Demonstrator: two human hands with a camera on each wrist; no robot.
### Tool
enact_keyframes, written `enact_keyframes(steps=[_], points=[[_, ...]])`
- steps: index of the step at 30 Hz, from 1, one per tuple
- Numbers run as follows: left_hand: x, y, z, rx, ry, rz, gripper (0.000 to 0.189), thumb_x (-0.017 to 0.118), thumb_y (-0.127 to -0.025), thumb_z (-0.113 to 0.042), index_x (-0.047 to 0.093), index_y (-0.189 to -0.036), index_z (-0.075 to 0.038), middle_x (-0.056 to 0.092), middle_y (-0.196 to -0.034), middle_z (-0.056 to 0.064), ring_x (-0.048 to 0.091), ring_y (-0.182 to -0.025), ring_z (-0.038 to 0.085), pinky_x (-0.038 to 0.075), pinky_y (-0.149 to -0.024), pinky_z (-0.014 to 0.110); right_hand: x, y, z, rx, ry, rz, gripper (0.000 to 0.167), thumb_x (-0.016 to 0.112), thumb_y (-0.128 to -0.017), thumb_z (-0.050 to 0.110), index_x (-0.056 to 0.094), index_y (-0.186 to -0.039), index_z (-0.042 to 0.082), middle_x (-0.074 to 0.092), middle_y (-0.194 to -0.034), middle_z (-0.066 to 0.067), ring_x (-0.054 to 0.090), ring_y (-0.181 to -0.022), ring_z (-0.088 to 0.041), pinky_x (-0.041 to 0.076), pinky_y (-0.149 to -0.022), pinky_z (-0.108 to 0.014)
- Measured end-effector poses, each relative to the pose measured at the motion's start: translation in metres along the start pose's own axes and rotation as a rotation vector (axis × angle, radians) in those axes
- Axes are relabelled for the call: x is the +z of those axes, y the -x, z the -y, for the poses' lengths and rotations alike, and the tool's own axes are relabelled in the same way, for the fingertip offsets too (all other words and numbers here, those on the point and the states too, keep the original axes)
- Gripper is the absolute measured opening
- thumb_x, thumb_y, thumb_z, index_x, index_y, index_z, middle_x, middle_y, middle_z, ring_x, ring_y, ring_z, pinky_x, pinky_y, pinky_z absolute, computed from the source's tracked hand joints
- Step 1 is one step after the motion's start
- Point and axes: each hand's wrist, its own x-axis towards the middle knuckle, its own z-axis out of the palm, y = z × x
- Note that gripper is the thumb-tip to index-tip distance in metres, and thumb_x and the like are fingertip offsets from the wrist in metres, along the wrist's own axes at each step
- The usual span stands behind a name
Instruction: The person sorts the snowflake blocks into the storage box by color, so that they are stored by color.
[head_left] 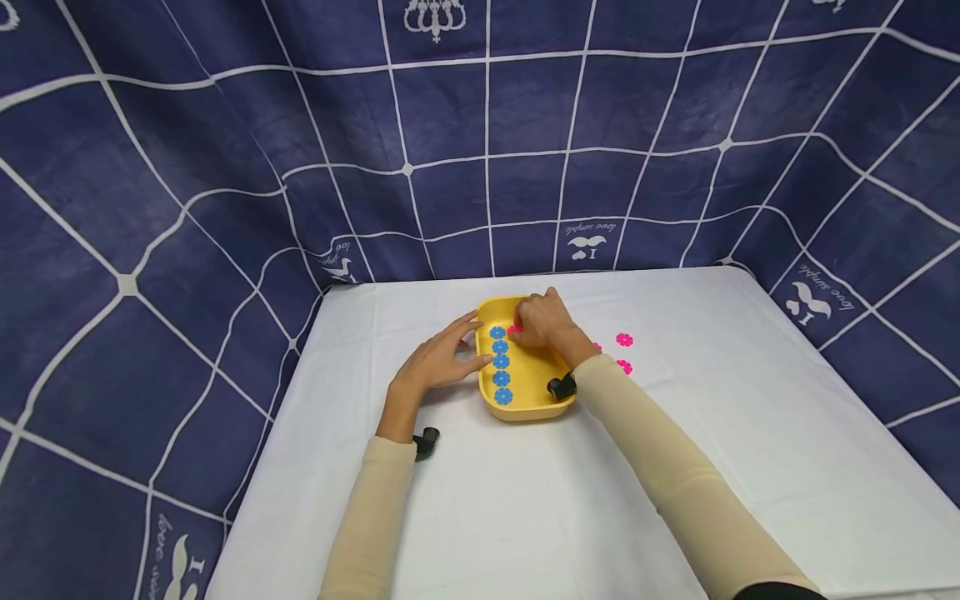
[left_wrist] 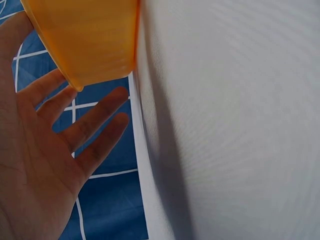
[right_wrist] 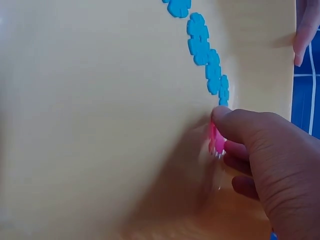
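A yellow tray [head_left: 534,375] stands on the white table. Along its left side lies a column of several blue flower-shaped plastic pieces [head_left: 501,362]. My right hand [head_left: 543,321] reaches into the far part of the tray and pinches a pink flower-shaped piece [right_wrist: 218,141] between thumb and fingers, beside the farthest blue piece. At the tray's left wall is my left hand [head_left: 437,358], its thumb over the rim and its index fingertip at the far left corner. In the left wrist view its other fingers spread out, fairly straight, outside the yellow wall [left_wrist: 90,40].
Loose pink flower-shaped pieces [head_left: 625,340] lie on the table right of the tray, partly hidden by the right forearm. A dark blue curtain [head_left: 525,183] with white lines surrounds the white-covered table [head_left: 480,508] at the back and sides.
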Motion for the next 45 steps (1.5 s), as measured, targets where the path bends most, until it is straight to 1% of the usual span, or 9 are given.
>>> enact_keyframes(steps=[3, 10, 16, 20, 27, 32, 36, 41, 45], points=[[0.000, 0.000, 0.000, 0.002, -0.003, 0.002, 0.081, 0.070, -0.097, -0.062, 0.047, -0.163, -0.022, 0.029, -0.175, -0.014, 0.068, -0.127, 0.019, 0.053, -0.109, 0.053, 0.000, 0.001, 0.001, 0.005, -0.006, -0.008, 0.035, 0.079, -0.094, 0.049, 0.078, -0.094, 0.014, 0.072, -0.088, -0.002, 0.065, -0.091, -0.025, 0.039, -0.092, -0.045], [-0.001, 0.000, -0.001, 0.000, 0.007, 0.007, 0.080, 0.070, -0.097, -0.061, 0.048, -0.163, -0.022, 0.029, -0.175, -0.014, 0.069, -0.126, 0.020, 0.052, -0.110, 0.053, 0.001, 0.001, 0.001, 0.009, -0.002, -0.003, 0.035, 0.078, -0.095, 0.049, 0.079, -0.099, 0.015, 0.075, -0.094, -0.002, 0.065, -0.096, -0.025, 0.039, -0.094, -0.045], [0.000, 0.000, -0.001, -0.004, 0.002, 0.009, 0.080, 0.069, -0.098, -0.062, 0.047, -0.164, -0.022, 0.029, -0.176, -0.015, 0.069, -0.126, 0.019, 0.052, -0.110, 0.052, 0.001, 0.001, 0.001, 0.002, 0.006, 0.011, 0.037, 0.077, -0.096, 0.049, 0.080, -0.109, 0.015, 0.073, -0.091, -0.001, 0.065, -0.094, -0.025, 0.039, -0.092, -0.045], [0.001, -0.001, -0.001, -0.008, 0.007, -0.001, 0.079, 0.072, -0.097, -0.060, 0.048, -0.163, -0.022, 0.030, -0.175, -0.015, 0.069, -0.126, 0.018, 0.052, -0.109, 0.052, -0.001, 0.001, 0.000, 0.000, -0.004, 0.003, 0.040, 0.076, -0.096, 0.049, 0.080, -0.118, 0.015, 0.074, -0.097, -0.001, 0.066, -0.097, -0.025, 0.041, -0.093, -0.045], [0.000, -0.001, 0.000, -0.007, -0.001, 0.002, 0.084, 0.067, -0.095, -0.070, 0.048, -0.163, -0.026, 0.029, -0.175, -0.016, 0.068, -0.126, 0.016, 0.053, -0.109, 0.051, -0.005, 0.000, -0.002, -0.008, -0.062, -0.015, 0.041, 0.077, -0.096, 0.046, 0.078, -0.124, 0.015, 0.075, -0.109, -0.004, 0.067, -0.104, -0.027, 0.045, -0.097, -0.046], [0.002, -0.001, 0.000, -0.010, 0.002, 0.004, 0.081, 0.070, -0.096, -0.065, 0.048, -0.163, -0.025, 0.030, -0.175, -0.017, 0.068, -0.126, 0.017, 0.053, -0.109, 0.053, -0.011, 0.003, -0.002, -0.005, -0.098, -0.018, 0.044, 0.076, -0.097, 0.046, 0.077, -0.128, 0.015, 0.074, -0.120, -0.007, 0.066, -0.111, -0.030, 0.048, -0.101, -0.048], [0.002, 0.000, -0.001, -0.016, 0.001, 0.006, 0.080, 0.070, -0.096, -0.064, 0.048, -0.163, -0.027, 0.029, -0.175, -0.017, 0.068, -0.126, 0.017, 0.053, -0.108, 0.053, -0.017, 0.005, -0.003, -0.002, -0.119, -0.011, 0.046, 0.076, -0.097, 0.046, 0.075, -0.131, 0.015, 0.073, -0.125, -0.007, 0.065, -0.117, -0.030, 0.049, -0.106, -0.051], [0.002, 0.000, -0.003, -0.028, 0.002, 0.008, 0.080, 0.070, -0.096, -0.064, 0.047, -0.163, -0.028, 0.028, -0.175, -0.017, 0.068, -0.126, 0.018, 0.053, -0.109, 0.053, -0.023, 0.007, -0.005, 0.012, -0.153, -0.012, 0.046, 0.076, -0.098, 0.045, 0.073, -0.134, 0.017, 0.073, -0.127, -0.006, 0.065, -0.116, -0.030, 0.050, -0.109, -0.052], [0.002, 0.000, -0.004, -0.035, -0.003, 0.008, 0.080, 0.071, -0.096, -0.063, 0.047, -0.163, -0.027, 0.030, -0.175, -0.016, 0.067, -0.126, 0.018, 0.053, -0.109, 0.054, -0.026, 0.008, -0.007, 0.016, -0.181, -0.033, 0.049, 0.078, -0.097, 0.045, 0.071, -0.137, 0.018, 0.074, -0.127, -0.005, 0.066, -0.117, -0.029, 0.051, -0.109, -0.052]])
